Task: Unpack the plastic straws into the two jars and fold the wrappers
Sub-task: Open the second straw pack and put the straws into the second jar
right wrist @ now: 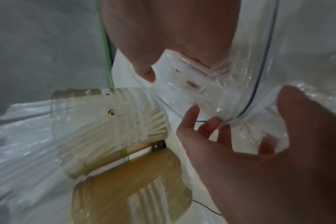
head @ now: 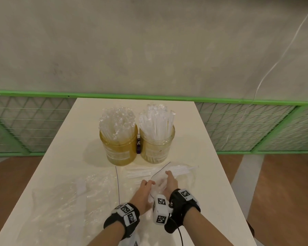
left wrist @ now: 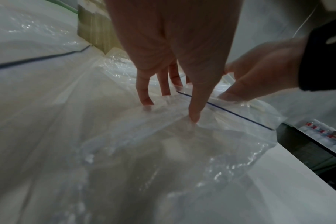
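Note:
Two jars stand mid-table, both packed with white straws: an amber jar and, to its right, a clear jar. In front of them lies a clear zip wrapper with a blue seal line; pale straws show at its far end. My left hand bunches the wrapper's mouth between thumb and fingers. My right hand pinches the same wrapper from the other side, its thumb on the outside and its fingers seen through the film.
A second crumpled clear wrapper lies spread at the table's left front. A small purple object stands between the jars. The white table is narrow, with edges close on both sides. A green mesh fence runs behind.

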`<act>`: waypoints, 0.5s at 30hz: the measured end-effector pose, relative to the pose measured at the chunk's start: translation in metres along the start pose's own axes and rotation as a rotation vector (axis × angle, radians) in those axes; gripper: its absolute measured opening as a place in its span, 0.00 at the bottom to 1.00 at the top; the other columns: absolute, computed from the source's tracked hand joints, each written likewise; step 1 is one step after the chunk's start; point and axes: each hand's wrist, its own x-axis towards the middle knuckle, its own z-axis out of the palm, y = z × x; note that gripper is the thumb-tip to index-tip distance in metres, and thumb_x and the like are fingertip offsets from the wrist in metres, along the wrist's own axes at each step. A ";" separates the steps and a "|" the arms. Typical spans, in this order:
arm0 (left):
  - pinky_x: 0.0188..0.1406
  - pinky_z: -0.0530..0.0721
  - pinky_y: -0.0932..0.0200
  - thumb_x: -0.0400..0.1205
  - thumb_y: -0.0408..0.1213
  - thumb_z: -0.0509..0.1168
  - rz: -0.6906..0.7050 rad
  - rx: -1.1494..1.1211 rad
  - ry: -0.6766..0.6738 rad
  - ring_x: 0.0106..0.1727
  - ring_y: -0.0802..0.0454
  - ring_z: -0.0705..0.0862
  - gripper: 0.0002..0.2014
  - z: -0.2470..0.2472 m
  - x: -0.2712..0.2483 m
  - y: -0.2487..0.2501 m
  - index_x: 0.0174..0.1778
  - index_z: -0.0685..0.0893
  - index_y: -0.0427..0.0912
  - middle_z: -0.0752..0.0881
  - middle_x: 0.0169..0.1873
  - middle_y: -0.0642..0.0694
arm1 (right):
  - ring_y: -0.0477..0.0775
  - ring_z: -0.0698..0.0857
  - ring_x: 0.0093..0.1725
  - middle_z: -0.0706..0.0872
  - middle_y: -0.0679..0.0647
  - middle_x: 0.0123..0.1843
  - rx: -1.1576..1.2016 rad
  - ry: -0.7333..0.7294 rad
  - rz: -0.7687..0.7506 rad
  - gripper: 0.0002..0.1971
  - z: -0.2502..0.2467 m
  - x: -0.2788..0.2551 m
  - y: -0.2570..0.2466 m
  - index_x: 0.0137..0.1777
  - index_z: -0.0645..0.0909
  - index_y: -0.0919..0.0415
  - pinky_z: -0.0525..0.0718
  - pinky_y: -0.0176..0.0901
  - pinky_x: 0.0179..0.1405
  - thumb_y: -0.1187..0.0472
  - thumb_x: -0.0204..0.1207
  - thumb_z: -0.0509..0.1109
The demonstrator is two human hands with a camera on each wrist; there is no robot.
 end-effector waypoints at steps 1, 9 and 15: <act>0.62 0.78 0.62 0.73 0.38 0.73 -0.001 -0.004 0.006 0.59 0.53 0.78 0.30 0.000 -0.001 0.000 0.69 0.67 0.48 0.67 0.62 0.49 | 0.63 0.81 0.41 0.81 0.66 0.43 0.055 0.024 -0.007 0.24 0.000 0.001 0.001 0.63 0.74 0.70 0.79 0.53 0.47 0.48 0.78 0.65; 0.59 0.81 0.63 0.72 0.35 0.73 0.020 0.058 -0.001 0.51 0.49 0.81 0.27 -0.006 -0.002 -0.009 0.65 0.71 0.47 0.60 0.58 0.51 | 0.64 0.82 0.38 0.80 0.65 0.37 0.152 0.087 0.029 0.32 -0.009 0.012 -0.001 0.61 0.76 0.69 0.82 0.56 0.45 0.38 0.74 0.66; 0.77 0.65 0.44 0.68 0.40 0.77 -0.134 0.137 -0.046 0.79 0.38 0.60 0.52 -0.011 0.006 -0.002 0.80 0.47 0.52 0.43 0.80 0.45 | 0.65 0.84 0.48 0.86 0.65 0.50 0.240 0.123 -0.055 0.29 -0.008 0.017 0.000 0.64 0.76 0.72 0.82 0.56 0.51 0.53 0.69 0.77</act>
